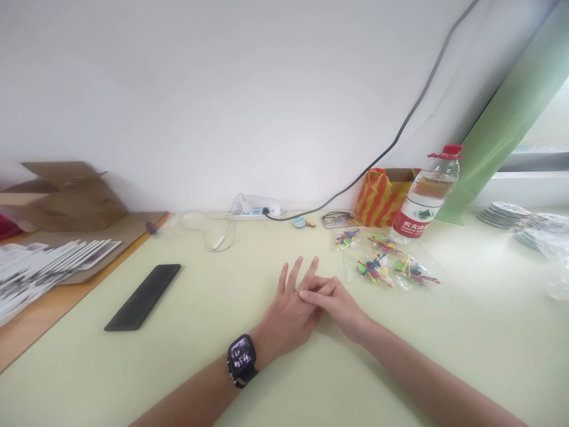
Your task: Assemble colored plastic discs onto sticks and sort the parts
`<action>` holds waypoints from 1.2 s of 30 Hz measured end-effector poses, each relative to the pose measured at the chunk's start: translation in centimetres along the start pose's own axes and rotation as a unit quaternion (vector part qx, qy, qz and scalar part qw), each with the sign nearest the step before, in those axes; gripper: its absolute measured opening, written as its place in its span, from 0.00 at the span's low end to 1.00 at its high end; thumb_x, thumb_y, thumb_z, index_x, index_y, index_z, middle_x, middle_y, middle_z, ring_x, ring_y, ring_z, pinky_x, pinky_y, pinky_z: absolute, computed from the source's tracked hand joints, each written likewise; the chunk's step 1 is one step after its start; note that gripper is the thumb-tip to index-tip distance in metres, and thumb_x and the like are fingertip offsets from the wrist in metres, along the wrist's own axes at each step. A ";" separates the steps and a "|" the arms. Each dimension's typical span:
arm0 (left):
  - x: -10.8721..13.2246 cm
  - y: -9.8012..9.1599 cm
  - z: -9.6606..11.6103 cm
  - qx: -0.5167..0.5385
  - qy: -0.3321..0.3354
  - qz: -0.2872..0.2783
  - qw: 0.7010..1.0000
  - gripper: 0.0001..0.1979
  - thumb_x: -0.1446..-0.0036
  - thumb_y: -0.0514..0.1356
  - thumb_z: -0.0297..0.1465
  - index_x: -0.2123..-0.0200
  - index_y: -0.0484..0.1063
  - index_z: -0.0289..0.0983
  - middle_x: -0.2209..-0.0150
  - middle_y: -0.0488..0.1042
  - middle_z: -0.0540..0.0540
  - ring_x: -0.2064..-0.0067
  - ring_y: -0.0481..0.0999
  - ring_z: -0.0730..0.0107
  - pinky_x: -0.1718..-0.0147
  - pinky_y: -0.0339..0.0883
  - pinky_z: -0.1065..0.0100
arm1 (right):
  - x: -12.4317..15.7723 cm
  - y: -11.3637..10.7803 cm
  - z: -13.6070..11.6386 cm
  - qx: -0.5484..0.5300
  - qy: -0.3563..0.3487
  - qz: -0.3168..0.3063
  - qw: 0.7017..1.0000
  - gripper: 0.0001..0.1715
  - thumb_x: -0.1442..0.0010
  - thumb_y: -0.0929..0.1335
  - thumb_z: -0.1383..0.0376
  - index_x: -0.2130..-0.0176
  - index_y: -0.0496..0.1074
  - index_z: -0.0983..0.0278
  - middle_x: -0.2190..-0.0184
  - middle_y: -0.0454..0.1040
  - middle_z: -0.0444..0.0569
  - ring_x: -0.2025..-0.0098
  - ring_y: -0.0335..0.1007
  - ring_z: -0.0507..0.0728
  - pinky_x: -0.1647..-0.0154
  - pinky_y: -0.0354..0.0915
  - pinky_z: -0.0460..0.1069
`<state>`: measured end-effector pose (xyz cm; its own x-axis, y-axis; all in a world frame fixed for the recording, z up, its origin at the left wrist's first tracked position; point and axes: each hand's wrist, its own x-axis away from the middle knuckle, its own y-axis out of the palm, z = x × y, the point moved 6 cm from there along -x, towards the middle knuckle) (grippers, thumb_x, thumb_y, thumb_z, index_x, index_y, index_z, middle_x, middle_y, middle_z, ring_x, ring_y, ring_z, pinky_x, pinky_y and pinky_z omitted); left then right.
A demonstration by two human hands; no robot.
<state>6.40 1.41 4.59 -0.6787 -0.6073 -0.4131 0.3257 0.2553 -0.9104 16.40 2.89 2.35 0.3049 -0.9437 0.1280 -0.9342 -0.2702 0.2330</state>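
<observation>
My left hand (pixel 284 314) lies over the pale green table, back up, with its fingers spread and holding nothing. A black smartwatch (pixel 242 359) and a beaded bracelet are on that wrist. My right hand (pixel 342 305) reaches across from the right, thumb and fingers pinched at a thin ring (pixel 298 290) at the base of one of my left fingers. Part of the ring is hidden by the right fingertips. To the right of the hands lie clear bags of small colourful plastic pieces (pixel 376 270).
A black flat case (pixel 143 298) lies left. Behind are a power strip (pixel 255 209), a white cable (pixel 219 242), glasses (pixel 338 219), a striped bag (pixel 382 198) and a large water bottle (pixel 424 201). Stacked discs (pixel 504 214) stand right; a cardboard box (pixel 73 198) and white cards (pixel 57 267) lie left.
</observation>
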 end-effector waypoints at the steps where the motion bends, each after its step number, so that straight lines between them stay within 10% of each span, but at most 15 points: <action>1: 0.0 0.1 -0.1 0.002 0.001 -0.003 1.000 0.35 0.34 0.56 0.28 0.27 0.52 0.51 0.24 0.42 0.45 0.25 0.42 0.38 0.32 0.46 0.34 | -0.1 -0.1 0.1 0.003 0.000 0.002 1.000 0.21 0.48 0.78 0.50 0.64 0.79 0.63 0.64 0.81 0.51 0.54 0.77 0.63 0.51 0.67 0.55; 36: 0.1 0.8 -0.8 -0.002 -0.016 -0.035 0.999 0.37 0.33 0.56 0.28 0.26 0.48 0.50 0.23 0.38 0.46 0.25 0.42 0.39 0.32 0.45 0.35 | -1.0 -0.6 1.2 -0.005 0.016 0.003 1.000 0.18 0.46 0.78 0.53 0.62 0.82 0.65 0.61 0.83 0.54 0.55 0.76 0.62 0.57 0.64 0.52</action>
<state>6.10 2.16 3.79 -0.6784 -0.6477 -0.3469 0.2746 0.2145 -0.9373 16.43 3.72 0.95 0.3058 -0.9384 0.1609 -0.9341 -0.2630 0.2414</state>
